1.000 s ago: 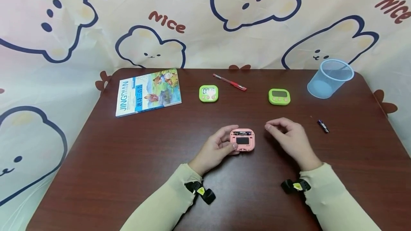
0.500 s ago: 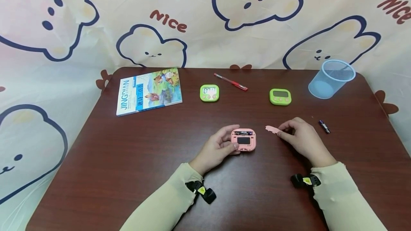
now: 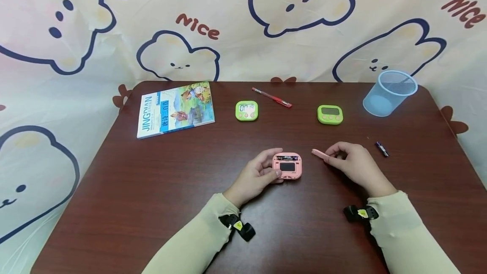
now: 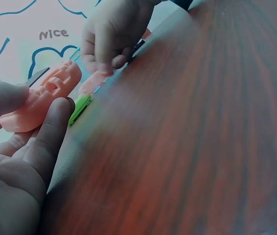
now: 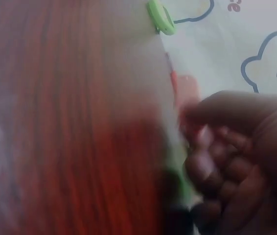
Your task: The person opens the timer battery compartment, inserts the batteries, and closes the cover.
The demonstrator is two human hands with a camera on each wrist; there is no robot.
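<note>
Right hand [image 3: 351, 162] pinching pink cover [image 3: 318, 153], nudged slightly left since before, left hand [image 3: 258, 174] gripping pink timer [image 3: 287, 165], unmoved

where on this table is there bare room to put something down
The widest bare stretch of the table lies left of the left hand, below the book. Another runs along the near edge between the sleeves. The far side is crowded: two green timers, pen, cup. A battery lies beyond the right hand.

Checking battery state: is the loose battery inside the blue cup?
No, the battery lies on the table, apart from the tipped blue cup.
</note>
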